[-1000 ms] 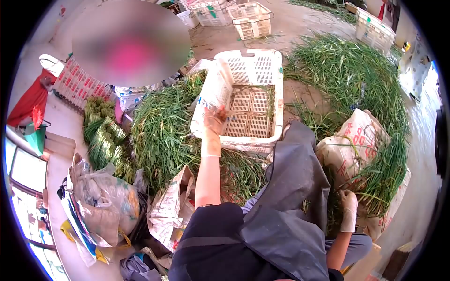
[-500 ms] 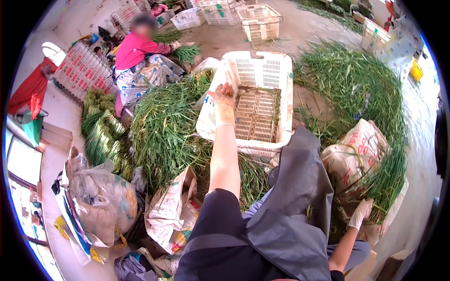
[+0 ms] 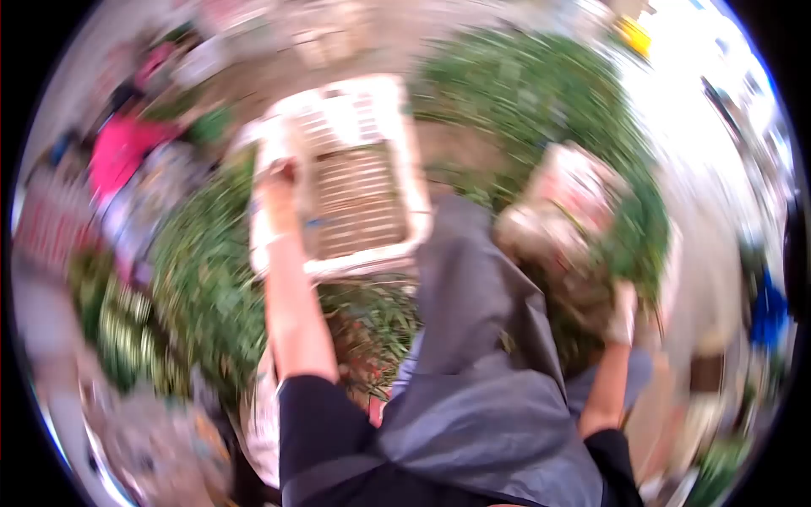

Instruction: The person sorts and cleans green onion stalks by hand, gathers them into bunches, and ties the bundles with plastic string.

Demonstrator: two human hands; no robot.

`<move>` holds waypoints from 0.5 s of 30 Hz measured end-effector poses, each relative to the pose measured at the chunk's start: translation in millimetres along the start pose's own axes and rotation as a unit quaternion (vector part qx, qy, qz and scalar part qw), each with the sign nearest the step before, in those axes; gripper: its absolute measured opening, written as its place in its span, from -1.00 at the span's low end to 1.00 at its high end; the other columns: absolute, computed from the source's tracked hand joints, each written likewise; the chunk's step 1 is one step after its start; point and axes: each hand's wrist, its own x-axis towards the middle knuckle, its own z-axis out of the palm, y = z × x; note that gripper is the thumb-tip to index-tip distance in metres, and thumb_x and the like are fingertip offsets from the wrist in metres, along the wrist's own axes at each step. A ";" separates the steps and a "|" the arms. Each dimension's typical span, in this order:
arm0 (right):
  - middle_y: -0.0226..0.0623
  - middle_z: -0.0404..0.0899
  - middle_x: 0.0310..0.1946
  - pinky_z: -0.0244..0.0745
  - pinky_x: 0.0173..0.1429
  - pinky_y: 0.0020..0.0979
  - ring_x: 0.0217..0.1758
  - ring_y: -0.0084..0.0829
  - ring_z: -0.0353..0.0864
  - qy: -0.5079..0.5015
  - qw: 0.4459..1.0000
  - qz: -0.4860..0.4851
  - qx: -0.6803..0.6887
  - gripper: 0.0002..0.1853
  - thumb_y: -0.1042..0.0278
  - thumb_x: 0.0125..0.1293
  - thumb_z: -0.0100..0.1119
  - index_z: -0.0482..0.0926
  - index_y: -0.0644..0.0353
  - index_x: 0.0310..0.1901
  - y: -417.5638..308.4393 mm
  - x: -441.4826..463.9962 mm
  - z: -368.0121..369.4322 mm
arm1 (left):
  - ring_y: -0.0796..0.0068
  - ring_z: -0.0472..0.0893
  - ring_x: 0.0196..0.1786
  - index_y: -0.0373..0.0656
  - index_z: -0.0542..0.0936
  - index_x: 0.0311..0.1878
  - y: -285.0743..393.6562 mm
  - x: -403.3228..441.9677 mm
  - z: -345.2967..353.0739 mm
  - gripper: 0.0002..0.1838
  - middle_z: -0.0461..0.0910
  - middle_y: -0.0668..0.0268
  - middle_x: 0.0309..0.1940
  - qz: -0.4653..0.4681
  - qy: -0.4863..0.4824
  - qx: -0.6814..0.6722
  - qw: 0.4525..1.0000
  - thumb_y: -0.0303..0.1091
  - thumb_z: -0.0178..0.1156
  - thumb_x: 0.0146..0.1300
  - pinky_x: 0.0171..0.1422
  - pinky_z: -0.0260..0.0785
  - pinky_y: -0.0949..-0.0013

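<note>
My left hand [image 3: 279, 186], in a pale glove, reaches to the left wall of a white plastic crate [image 3: 414, 190]. Its fingers are dark and smeared by motion, so their grip is unclear. Inside, the crate shows a brown slatted bottom. Low on the right, my gloved right hand [image 3: 623, 306] is closed at the lower end of long green stalks [image 3: 635, 241]. These stalks lie against a whitish sack with red print [image 3: 562, 198]. A grey apron [image 3: 481, 338] covers my lap between the two arms.
Loose greens are heaped left of the crate [image 3: 207, 270] and beyond it [image 3: 532, 93]. Tied green bundles [image 3: 139, 334] lie farther left. A person in a pink top [image 3: 127, 152] sits at upper left. Another white crate [image 3: 334, 34] stands at the back.
The view has swung right and blurred, shifting the crate and heaps leftward. My left hand stays at the crate's left wall, and my right hand stays by the green stalks.
</note>
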 end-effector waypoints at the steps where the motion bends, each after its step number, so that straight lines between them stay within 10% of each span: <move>1: -0.40 0.54 -0.44 0.33 -0.35 -0.52 -0.46 -0.56 0.41 -0.125 0.884 0.432 0.130 -0.71 0.15 0.16 0.12 0.57 0.19 -0.22 17.4 14.8 -11.6 | 0.45 0.54 -0.37 -0.18 0.50 -0.12 16.0 -0.7 42.4 -0.79 0.56 0.27 -0.39 0.011 -0.038 0.087 0.995 -0.32 0.09 0.21 -0.22 0.43 0.49; 3: -0.52 0.51 -0.55 0.25 -0.48 -0.55 -0.56 -0.64 0.37 -0.039 0.818 0.472 0.327 -0.78 0.21 0.18 0.13 0.59 0.17 -0.27 38.4 18.1 -11.5 | 0.50 0.53 -0.40 -0.21 0.47 -0.04 136.8 -54.8 154.5 -0.70 0.58 0.28 -0.38 -0.310 -0.063 -0.351 0.881 -0.30 0.11 0.19 -0.22 0.42 0.49; 9: -0.47 0.50 -0.49 0.34 -0.36 -0.54 -0.45 -0.65 0.41 0.003 0.881 0.409 0.236 -0.81 0.28 0.16 0.18 0.54 0.23 -0.30 20.4 -14.1 -12.9 | 0.54 0.55 -0.26 -0.16 0.50 0.00 238.4 -278.1 365.8 -0.64 0.60 0.31 -0.24 -0.373 -0.591 -0.126 0.703 -0.19 0.13 0.19 -0.15 0.35 0.50; 15: -0.51 0.45 -0.44 0.28 -0.18 -0.61 -0.33 -0.66 0.33 -0.005 0.864 0.408 0.294 -0.80 0.32 0.18 0.20 0.48 0.26 -0.27 6.2 -39.5 -5.1 | 0.55 0.50 -0.48 -0.09 0.55 -0.27 157.4 -401.1 488.4 -0.77 0.55 0.42 -0.42 -0.480 -0.531 -0.104 0.690 -0.18 0.26 0.11 -0.41 0.35 0.45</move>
